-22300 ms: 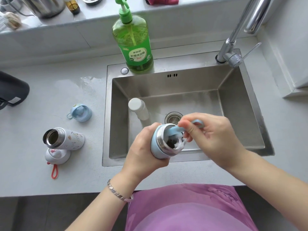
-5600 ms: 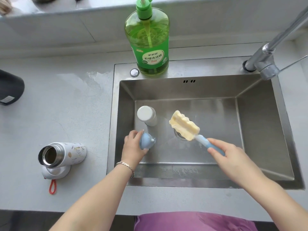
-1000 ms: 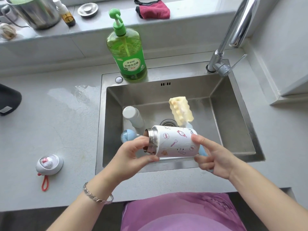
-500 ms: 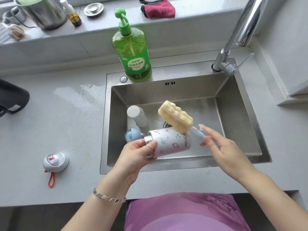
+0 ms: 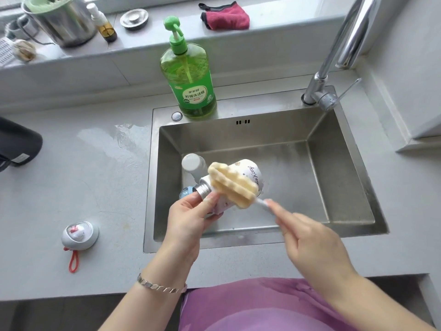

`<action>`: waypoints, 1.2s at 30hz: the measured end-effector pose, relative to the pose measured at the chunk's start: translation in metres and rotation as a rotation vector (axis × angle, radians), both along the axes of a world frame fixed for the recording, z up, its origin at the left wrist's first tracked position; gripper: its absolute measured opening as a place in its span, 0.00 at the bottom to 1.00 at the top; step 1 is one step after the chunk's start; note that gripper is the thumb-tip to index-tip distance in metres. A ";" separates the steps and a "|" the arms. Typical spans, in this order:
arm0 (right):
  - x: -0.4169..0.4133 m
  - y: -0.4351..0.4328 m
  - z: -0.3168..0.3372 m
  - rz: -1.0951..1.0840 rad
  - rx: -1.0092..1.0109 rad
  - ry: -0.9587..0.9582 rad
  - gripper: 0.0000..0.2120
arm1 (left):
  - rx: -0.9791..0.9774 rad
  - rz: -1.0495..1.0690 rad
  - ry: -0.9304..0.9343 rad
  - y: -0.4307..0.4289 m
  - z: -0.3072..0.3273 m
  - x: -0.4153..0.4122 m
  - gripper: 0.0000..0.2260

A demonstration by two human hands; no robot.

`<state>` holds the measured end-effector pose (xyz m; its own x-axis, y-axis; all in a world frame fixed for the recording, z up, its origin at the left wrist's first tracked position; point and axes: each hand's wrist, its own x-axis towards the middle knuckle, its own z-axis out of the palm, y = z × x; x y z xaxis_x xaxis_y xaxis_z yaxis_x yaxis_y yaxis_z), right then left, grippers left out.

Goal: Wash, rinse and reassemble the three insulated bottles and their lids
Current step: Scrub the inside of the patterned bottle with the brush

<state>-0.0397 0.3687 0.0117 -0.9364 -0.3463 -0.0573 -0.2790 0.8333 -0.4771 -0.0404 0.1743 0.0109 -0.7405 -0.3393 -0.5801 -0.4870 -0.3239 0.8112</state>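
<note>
Item: white printed bottle [image 5: 253, 170], mouth lower-left, gripped at neck by left hand [image 5: 188, 219]; right hand [image 5: 310, 244] holds sponge brush [image 5: 232, 185] handle, head across bottle body.

Home kitchen. Beneath the left hand [image 5: 188, 218] and the right hand [image 5: 310, 244], a stainless steel sink [image 5: 346, 175] sunk into a pale grey counter [image 5: 83, 187]. Beyond the right hand, a chrome tap [image 5: 334, 68]. Beyond the left hand, a green pump bottle of dish soap [image 5: 191, 80] on the sink's rim. Farther back, a ledge [image 5: 155, 48] with a steel pot [image 5: 64, 22], a drain plug [image 5: 134, 19] and a red cloth [image 5: 226, 19].
</note>
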 end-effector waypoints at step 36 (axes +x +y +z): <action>-0.027 0.004 0.007 -0.092 -0.303 -0.462 0.10 | -0.414 -0.266 0.202 -0.008 -0.004 0.009 0.08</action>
<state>-0.0663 0.3731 0.0185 -0.8649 -0.3291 -0.3789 0.0831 0.6507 -0.7548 -0.0318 0.1661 0.0071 -0.9152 -0.2950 -0.2744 -0.3297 0.1566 0.9310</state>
